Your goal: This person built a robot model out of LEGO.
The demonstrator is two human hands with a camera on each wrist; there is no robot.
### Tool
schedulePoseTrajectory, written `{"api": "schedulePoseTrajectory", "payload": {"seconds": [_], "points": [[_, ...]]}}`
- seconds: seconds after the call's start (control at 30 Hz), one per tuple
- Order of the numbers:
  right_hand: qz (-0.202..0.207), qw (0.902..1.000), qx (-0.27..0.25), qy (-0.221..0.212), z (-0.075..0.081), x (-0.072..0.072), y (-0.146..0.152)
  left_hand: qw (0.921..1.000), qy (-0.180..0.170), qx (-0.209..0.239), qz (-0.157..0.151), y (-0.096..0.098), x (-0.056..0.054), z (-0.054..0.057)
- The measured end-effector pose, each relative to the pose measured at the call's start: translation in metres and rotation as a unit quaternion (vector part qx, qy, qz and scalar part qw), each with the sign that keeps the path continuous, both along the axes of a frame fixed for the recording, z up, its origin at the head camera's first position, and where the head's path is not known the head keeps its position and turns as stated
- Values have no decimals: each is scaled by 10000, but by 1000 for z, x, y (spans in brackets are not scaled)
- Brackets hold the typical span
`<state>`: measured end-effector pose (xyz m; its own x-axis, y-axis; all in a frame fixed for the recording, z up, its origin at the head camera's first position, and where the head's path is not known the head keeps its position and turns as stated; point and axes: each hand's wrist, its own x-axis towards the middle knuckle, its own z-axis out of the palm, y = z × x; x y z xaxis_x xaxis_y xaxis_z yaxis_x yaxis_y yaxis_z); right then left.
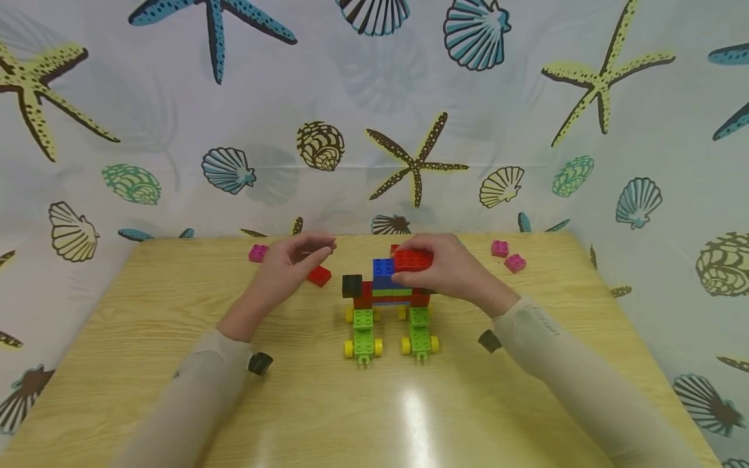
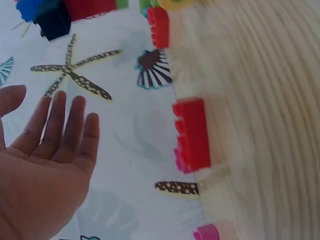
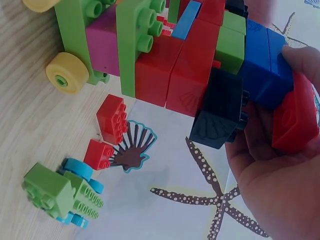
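Note:
A toy structure of building bricks stands on the table, with two lime green wheeled bases (image 1: 363, 335) on yellow wheels (image 3: 66, 73). Red and lime green bricks bridge them, with a black brick (image 1: 352, 286) at the left end and blue bricks (image 1: 383, 273) on top. My right hand (image 1: 456, 268) grips a red brick (image 1: 412, 260) beside the blue bricks; whether it is joined to them I cannot tell. In the right wrist view, that red brick (image 3: 297, 115) looks tilted. My left hand (image 1: 287, 263) holds nothing, its fingers loosely extended near a loose red brick (image 1: 319, 275).
Pink bricks (image 1: 258, 253) lie at the back left and more pink bricks (image 1: 508, 255) at the back right. Black bricks (image 1: 260, 363) rest near both sleeves. A green piece with blue wheels (image 3: 62, 192) sits beyond the structure. A patterned cloth hangs behind the table.

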<state>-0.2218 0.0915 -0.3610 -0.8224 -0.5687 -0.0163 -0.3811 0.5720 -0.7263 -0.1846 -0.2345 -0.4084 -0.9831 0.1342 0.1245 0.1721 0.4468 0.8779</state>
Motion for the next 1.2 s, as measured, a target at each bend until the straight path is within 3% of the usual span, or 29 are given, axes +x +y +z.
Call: {"api": "schedulePoseTrajectory", "payload": {"seconds": [0.33, 0.7, 1.0, 1.2], "points": [[-158, 9998, 62, -94, 0, 0, 8, 9931, -426, -1091, 2, -35, -29, -27], [-132, 9998, 47, -109, 4, 2, 6, 9802, -1232, -1549, -106, -50, -45, -44], [-146, 9998, 91, -71, 2, 2, 6, 9764, -998, -1905, -184, -51, -48, -55], [-130, 9999, 61, -52, 1, 2, 10, 9740, -834, -2085, -293, -50, -47, -56]]}}
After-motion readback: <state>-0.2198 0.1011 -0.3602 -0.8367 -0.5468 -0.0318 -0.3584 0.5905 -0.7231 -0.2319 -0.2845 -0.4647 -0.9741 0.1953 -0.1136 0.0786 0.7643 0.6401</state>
